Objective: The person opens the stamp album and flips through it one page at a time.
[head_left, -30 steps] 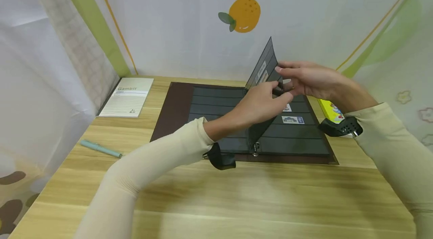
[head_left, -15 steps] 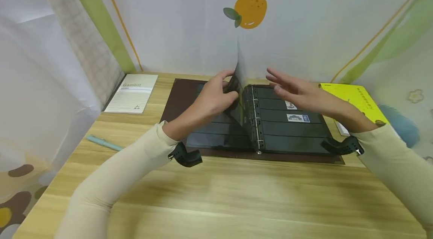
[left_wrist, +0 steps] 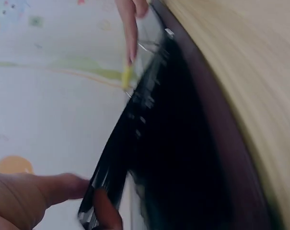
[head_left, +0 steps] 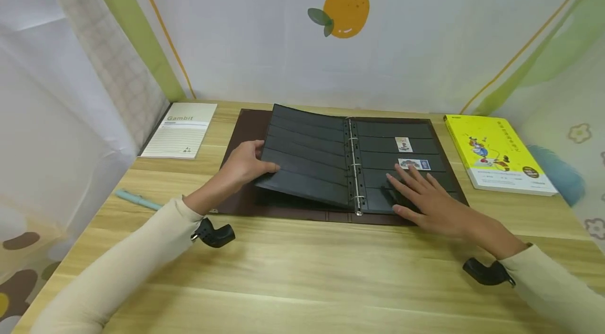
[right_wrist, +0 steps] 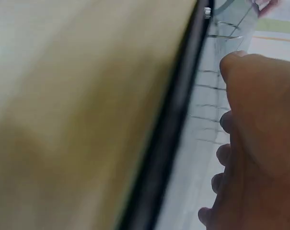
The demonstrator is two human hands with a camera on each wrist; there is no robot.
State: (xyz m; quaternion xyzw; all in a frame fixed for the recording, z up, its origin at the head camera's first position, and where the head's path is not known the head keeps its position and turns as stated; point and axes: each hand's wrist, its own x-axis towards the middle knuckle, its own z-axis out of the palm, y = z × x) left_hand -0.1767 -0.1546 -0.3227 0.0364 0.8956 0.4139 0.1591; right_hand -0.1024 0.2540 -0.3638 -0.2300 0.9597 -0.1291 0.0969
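Mid page-turn, I reckon: left hand has a pinch grip on a black plastic pocket page, tilted over the left side of a brown-covered ring binder on the wooden counter. Right hand is wide, fingers spread over the black page opposite. Next probably calls for gentle lowering. Half a second ago the turning page stood near-upright.

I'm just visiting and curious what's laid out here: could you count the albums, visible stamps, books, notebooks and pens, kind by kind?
Album: 1
Visible stamps: 2
Yellow book: 1
Notebook: 1
Pen: 1
Total: 6
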